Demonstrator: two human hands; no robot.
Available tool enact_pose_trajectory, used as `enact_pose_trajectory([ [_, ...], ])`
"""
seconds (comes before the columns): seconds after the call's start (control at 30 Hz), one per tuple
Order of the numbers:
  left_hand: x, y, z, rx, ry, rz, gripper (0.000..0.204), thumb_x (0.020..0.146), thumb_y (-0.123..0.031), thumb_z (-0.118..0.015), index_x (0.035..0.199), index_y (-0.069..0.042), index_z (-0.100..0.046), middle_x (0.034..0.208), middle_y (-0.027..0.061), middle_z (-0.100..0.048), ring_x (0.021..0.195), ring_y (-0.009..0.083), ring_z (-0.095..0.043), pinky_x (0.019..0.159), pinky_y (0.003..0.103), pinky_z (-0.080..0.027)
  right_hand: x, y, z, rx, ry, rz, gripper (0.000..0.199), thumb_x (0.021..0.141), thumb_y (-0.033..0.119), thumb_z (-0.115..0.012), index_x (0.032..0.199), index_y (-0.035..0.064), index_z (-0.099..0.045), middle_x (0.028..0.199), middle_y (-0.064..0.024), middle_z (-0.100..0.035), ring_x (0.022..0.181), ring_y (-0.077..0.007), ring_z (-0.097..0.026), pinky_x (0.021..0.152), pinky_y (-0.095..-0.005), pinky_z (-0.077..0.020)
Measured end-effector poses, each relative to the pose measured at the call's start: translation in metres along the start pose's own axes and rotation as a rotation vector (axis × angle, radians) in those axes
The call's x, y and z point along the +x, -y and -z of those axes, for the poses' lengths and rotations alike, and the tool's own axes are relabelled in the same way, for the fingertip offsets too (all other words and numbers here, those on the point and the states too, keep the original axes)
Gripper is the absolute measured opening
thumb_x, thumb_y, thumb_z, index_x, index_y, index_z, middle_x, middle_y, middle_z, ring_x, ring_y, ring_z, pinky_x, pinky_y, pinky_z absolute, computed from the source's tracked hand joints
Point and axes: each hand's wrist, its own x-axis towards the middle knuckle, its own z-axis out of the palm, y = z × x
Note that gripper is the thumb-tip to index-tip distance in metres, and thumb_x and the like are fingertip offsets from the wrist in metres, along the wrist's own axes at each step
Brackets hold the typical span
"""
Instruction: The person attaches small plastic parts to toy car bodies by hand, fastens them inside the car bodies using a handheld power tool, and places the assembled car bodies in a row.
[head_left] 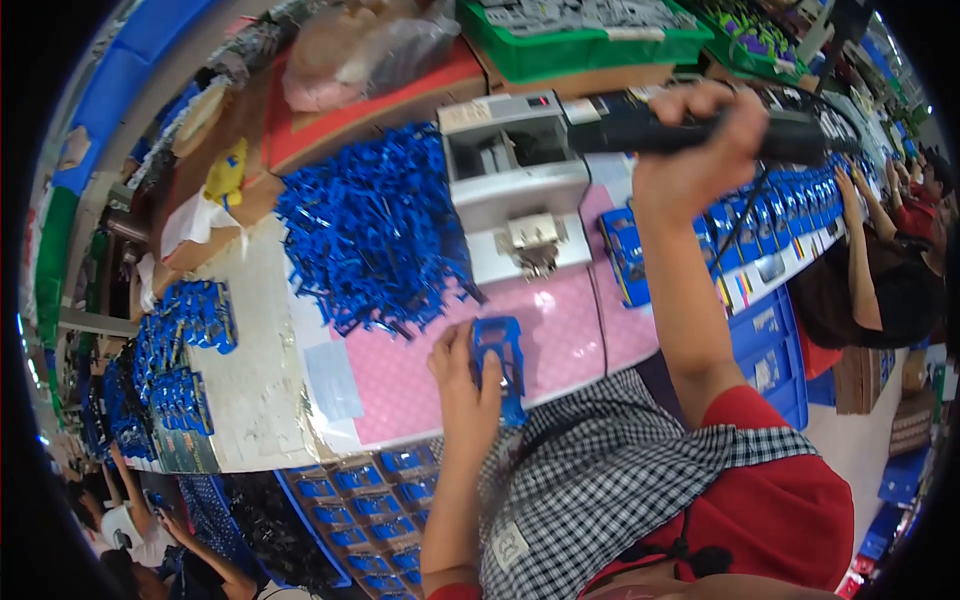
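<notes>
My left hand [464,385] is closed around the near-left side of a blue plastic car-shaped shell [511,345], holding it on the pink mat [400,392]. Raised above the bench, my right hand [700,140] wraps round a thick black electric screwdriver [795,138]. The screwdriver lies nearly level, its left end beside a grey screw feeder [518,195]. Left of that feeder spreads a big heap of small blue plastic parts [375,225], just beyond my left hand.
Rows of blue shells [770,215] line the right, with a co-worker's arm [857,245] beyond. Further blue assemblies [185,345] stand at the left. Green trays [590,50] sit at the back. A thin cable [599,310] crosses the mat. Below the bench edge is a divided box [365,505].
</notes>
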Motion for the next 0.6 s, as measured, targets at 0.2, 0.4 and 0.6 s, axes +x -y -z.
enact_pose_trajectory([
  [0.2, -0.001, 0.021, -0.009, -0.27, 0.026, 0.093, 0.035, 0.09, -0.01, -0.045, 0.123, 0.001, -0.042, 0.115, 0.0188, -0.05, 0.103, 0.0273, -0.05, 0.091, 0.034, -0.04, 0.001, 0.016, 0.027, -0.023, 0.453, 0.312, 0.039, 0.084, 0.025, -0.066, 0.111, 0.0141, -0.039, 0.079, -0.0089, -0.056, 0.06, -0.021, -0.056, 0.062, -0.0374, -0.0494],
  [0.4, -0.005, -0.008, -0.015, -1.126, 0.054, 0.528, 0.035, 0.095, -0.015, -0.039, 0.128, -0.003, -0.036, 0.118, 0.0159, -0.053, 0.09, 0.0203, -0.059, 0.075, 0.031, -0.052, -0.046, 0.078, 0.017, 0.006, 0.742, 0.016, 0.056, 0.073, 0.054, -0.068, 0.107, 0.0175, -0.04, 0.077, -0.0004, -0.047, 0.059, -0.013, -0.052, 0.062, -0.033, -0.0445],
  [0.6, -0.01, -0.007, -0.014, -1.436, 0.21, 0.794, 0.039, 0.093, -0.017, -0.043, 0.128, -0.001, -0.039, 0.124, 0.017, -0.05, 0.093, 0.0255, -0.059, 0.072, 0.039, -0.054, -0.051, 0.044, 0.012, -0.17, 0.776, -0.263, 0.053, 0.077, 0.043, -0.069, 0.103, 0.0118, -0.035, 0.075, -0.004, -0.048, 0.055, -0.0167, -0.051, 0.057, -0.0304, -0.0462],
])
